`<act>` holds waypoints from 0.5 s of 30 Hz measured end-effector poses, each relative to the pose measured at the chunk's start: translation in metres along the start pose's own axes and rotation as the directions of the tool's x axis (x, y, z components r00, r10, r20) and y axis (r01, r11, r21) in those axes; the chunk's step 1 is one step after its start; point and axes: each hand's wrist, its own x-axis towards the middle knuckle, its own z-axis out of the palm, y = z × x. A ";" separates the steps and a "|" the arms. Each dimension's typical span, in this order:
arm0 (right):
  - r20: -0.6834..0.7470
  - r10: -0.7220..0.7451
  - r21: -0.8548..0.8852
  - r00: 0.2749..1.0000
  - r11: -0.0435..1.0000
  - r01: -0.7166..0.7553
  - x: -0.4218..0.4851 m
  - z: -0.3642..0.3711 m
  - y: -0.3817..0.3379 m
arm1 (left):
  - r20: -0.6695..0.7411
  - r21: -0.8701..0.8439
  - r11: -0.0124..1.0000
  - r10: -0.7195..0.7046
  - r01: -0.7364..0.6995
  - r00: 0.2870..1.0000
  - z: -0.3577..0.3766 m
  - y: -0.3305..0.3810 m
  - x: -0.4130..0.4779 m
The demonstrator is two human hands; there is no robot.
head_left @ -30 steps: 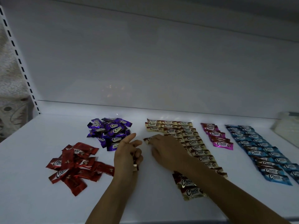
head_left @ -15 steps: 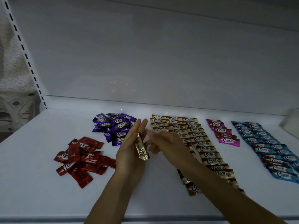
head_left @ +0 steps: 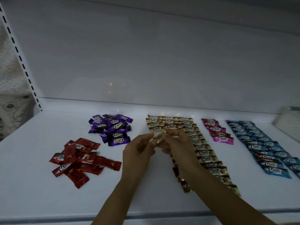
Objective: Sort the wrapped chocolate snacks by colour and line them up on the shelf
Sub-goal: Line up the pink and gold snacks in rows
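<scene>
On the white shelf (head_left: pixel 40 184), my left hand (head_left: pixel 138 153) and my right hand (head_left: pixel 177 143) together pinch one gold wrapped snack (head_left: pixel 158 137), held just above the surface by the near left of the gold rows (head_left: pixel 201 148). A loose red pile (head_left: pixel 78 161) lies at the left. Behind it sits a loose purple pile (head_left: pixel 112 129). Right of the gold rows runs a short pink line (head_left: pixel 217 131), then two blue rows (head_left: pixel 266 148). My right forearm hides part of the gold snacks.
The shelf's back wall (head_left: pixel 146 62) rises behind the snacks. A slotted upright rail (head_left: pixel 21 60) stands at the left edge. A pale box-like thing (head_left: pixel 290 122) sits at the far right. The shelf's front lip (head_left: pixel 65 218) runs along the bottom.
The gold snack stood on end in my left hand half a second ago; now both hands hold it level, a little further back toward the gold rows.
</scene>
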 end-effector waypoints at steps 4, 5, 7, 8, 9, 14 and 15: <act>-0.008 -0.030 -0.034 1.000 0.999 0.030 0.004 -0.009 0.001 | -0.037 -0.063 0.994 -0.094 0.092 0.995 -0.001 -0.002 0.001; 0.004 -0.040 -0.083 0.999 0.996 0.040 0.006 -0.012 0.003 | -0.050 -0.086 0.991 -0.106 0.102 0.993 -0.002 -0.003 0.002; 0.028 -0.084 -0.174 0.996 0.981 0.088 0.009 -0.017 0.003 | -0.060 -0.111 0.988 -0.117 0.110 0.991 -0.002 -0.004 0.003; 0.045 -0.167 -0.259 0.985 0.950 0.173 0.010 -0.020 0.004 | -0.063 -0.116 0.987 -0.121 0.113 0.991 -0.002 -0.004 0.004; 0.094 -0.295 -0.390 0.951 0.868 0.308 0.011 -0.024 0.004 | -0.065 -0.117 0.986 -0.124 0.116 0.990 -0.002 -0.004 0.004; 0.503 -0.466 -0.654 0.728 0.346 0.673 0.018 -0.036 0.001 | -0.007 -0.055 0.995 -0.084 0.083 0.996 -0.002 -0.004 0.005; 0.531 -0.477 -0.672 0.701 0.267 0.691 0.019 -0.037 -0.001 | 0.004 -0.055 0.995 -0.084 0.085 0.996 -0.002 -0.003 0.005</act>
